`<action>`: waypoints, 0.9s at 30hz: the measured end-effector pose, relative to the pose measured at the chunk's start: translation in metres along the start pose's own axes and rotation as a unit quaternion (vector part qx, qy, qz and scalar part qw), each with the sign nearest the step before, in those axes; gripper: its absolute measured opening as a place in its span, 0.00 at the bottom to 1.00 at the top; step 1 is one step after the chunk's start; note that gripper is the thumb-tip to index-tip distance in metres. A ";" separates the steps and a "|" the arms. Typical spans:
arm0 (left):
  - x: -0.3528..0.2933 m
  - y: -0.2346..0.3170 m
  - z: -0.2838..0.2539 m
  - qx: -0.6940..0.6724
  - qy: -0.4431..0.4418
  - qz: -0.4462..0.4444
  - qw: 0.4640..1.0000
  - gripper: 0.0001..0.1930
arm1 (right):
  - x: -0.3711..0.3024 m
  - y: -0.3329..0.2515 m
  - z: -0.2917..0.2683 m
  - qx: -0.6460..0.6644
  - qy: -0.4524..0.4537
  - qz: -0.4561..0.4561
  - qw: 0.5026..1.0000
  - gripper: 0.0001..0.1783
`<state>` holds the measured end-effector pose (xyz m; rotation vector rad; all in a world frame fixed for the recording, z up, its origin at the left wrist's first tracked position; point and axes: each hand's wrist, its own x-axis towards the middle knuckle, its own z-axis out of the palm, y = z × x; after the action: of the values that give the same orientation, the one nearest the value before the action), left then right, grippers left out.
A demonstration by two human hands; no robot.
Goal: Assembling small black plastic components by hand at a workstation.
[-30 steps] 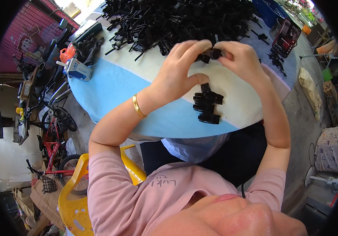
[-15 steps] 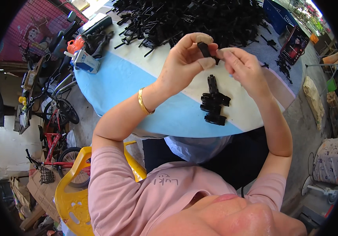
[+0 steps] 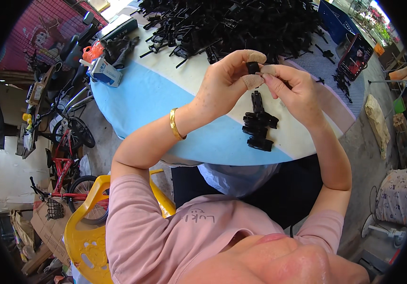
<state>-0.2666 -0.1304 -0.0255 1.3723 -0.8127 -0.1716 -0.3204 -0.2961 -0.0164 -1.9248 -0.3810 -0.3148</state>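
Black part (image 3: 253, 67) is above counter (image 3: 165, 113), pinched between left hand (image 3: 217, 86) thumb and finger, right hand (image 3: 297, 89) fingertips nearly closed beside it, hold unclear; likely a two-handed adjusting step, calling for a steady left pinch.

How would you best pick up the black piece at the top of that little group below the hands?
Probably by its narrow end, coming from above and pinching it left and right. That end is slim and juts out alone, with cream cloth showing on both sides, whereas the wider black pieces crowd together below it.
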 end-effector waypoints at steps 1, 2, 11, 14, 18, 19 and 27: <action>0.000 0.000 -0.002 0.001 0.000 0.000 1.000 0.16 | 0.000 -0.003 0.000 0.001 0.000 0.000 1.000 0.10; 0.000 0.000 -0.005 0.014 -0.018 -0.002 1.000 0.15 | 0.000 -0.007 -0.001 -0.010 -0.011 0.017 1.000 0.10; -0.003 -0.002 -0.004 0.177 -0.003 0.093 0.980 0.17 | -0.002 -0.013 0.008 0.057 0.016 0.094 0.994 0.10; 0.001 0.000 0.003 0.220 0.017 0.095 0.971 0.20 | 0.003 -0.005 0.000 0.047 0.021 0.090 0.995 0.09; -0.001 -0.004 0.003 0.273 0.040 0.103 0.956 0.30 | -0.001 -0.010 -0.004 -0.067 0.048 0.006 0.997 0.11; 0.000 -0.003 0.002 0.323 0.026 0.146 0.935 0.33 | 0.000 -0.013 -0.002 -0.081 0.049 0.005 0.996 0.12; 0.003 0.011 -0.001 0.285 0.016 0.171 0.943 0.27 | 0.000 -0.001 -0.010 -0.015 0.102 -0.028 0.994 0.10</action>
<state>-0.2677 -0.1280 -0.0143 1.7347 -1.1121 0.3875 -0.3211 -0.3046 -0.0121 -1.8919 -0.2962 -0.5510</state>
